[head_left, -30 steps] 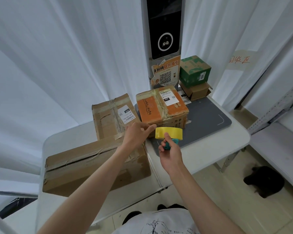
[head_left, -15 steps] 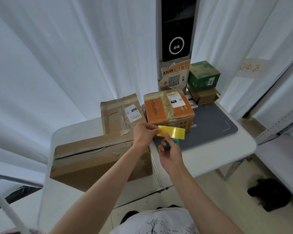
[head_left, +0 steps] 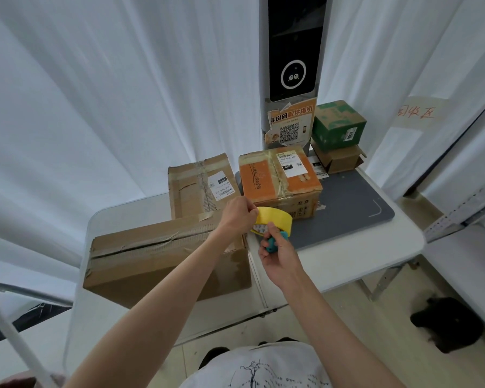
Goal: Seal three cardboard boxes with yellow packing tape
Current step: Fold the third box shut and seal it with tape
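I hold a yellow tape roll (head_left: 277, 220) on a teal dispenser (head_left: 272, 245) above the table. My right hand (head_left: 279, 254) grips the dispenser handle, thumb up against the roll. My left hand (head_left: 239, 215) pinches the roll's left edge where the tape end sits. Just below and left lies a large brown box (head_left: 157, 256) with old clear tape along its seam. Behind it stands a tall brown box (head_left: 199, 186) with a white label. An orange-topped box (head_left: 280, 180) sits to the right of that, partly on a grey mat (head_left: 353, 208).
The white folding table (head_left: 375, 256) ends near my right forearm. At the back right a green box (head_left: 339, 124) is stacked on a small brown one (head_left: 338, 159), beside a kiosk pillar (head_left: 291, 68) with a QR poster. White curtains surround; a dark object (head_left: 445, 323) lies on the floor.
The roll has tilted from edge-on to showing its core. My left hand has closed in on its left edge. The view has shifted slightly.
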